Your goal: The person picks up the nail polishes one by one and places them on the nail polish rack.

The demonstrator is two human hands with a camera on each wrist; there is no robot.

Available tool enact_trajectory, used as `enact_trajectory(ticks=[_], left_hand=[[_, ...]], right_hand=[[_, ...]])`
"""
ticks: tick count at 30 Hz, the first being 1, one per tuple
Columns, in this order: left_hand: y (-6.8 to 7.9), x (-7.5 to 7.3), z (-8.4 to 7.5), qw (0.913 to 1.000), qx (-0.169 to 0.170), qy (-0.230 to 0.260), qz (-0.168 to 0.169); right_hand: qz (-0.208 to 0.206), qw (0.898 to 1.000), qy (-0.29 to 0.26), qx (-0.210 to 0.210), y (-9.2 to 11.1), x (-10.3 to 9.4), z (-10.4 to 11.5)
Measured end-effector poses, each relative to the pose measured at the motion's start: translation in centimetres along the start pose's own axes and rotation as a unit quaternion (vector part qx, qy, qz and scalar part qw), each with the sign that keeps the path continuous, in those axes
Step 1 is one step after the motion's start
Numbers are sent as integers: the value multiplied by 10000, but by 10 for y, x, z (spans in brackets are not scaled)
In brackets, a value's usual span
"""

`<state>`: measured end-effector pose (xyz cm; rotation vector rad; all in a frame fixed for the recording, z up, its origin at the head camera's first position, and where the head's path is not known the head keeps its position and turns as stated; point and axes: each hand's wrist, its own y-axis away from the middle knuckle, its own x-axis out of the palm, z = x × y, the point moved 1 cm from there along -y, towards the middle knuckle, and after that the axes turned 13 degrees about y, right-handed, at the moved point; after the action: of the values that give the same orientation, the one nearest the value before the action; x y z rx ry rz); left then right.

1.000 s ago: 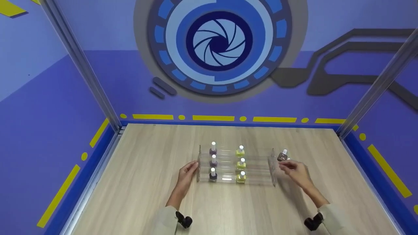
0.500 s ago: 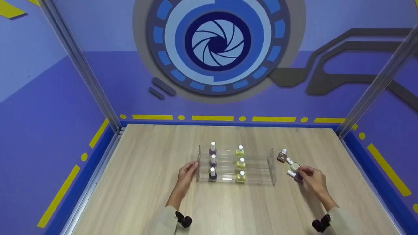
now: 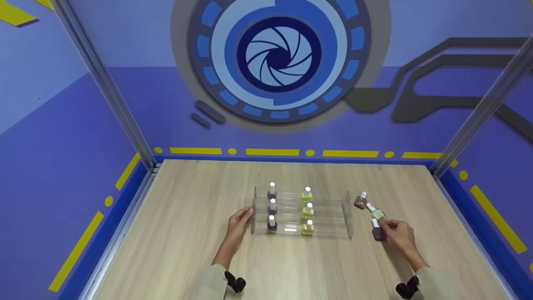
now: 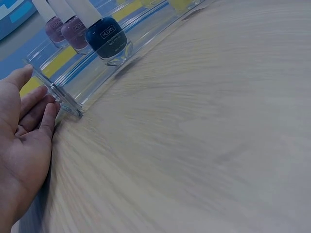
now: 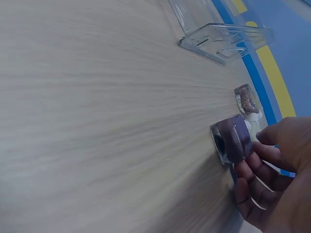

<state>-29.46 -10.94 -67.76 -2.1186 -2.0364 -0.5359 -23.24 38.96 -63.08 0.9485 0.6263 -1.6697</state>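
In the head view, my left hand (image 3: 239, 223) touches the left end panel of a clear tiered display rack (image 3: 329, 227), its fingers against the panel's outer face in the left wrist view. White-capped nail polish bottles stand on the tiers: a dark one (image 4: 108, 40) in front with mauve ones behind, and a column of yellow ones (image 3: 307, 228). Right of the rack, my right hand (image 3: 400, 236) pinches a dark purple nail polish bottle (image 5: 232, 138) by its side, thumb near its shoulder. A pale green bottle (image 3: 378, 214) and a brown one (image 3: 360, 202) lie just beyond.
The wooden table (image 3: 200, 191) reaches back to a blue patterned wall (image 3: 233, 137). Metal posts (image 3: 133, 129) rise at its back corners. The rack's right end panel (image 5: 209, 41) stands left of the loose bottles.
My right hand has moved right and toward me, uncovering the loose bottles. The dark purple bottle has turned so its cap points away from me. My left hand stays at the rack.
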Motion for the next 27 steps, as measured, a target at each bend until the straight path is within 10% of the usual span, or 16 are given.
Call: enact_trajectory(ticks=[15,27], left_hand=[[3,1,2,9999,108,5,25],[-1,5,-5,9995,59,292,-97]], right_hand=[[25,9992,328,241,-1,8,4],[32,9965,-752,350,7,5,6]])
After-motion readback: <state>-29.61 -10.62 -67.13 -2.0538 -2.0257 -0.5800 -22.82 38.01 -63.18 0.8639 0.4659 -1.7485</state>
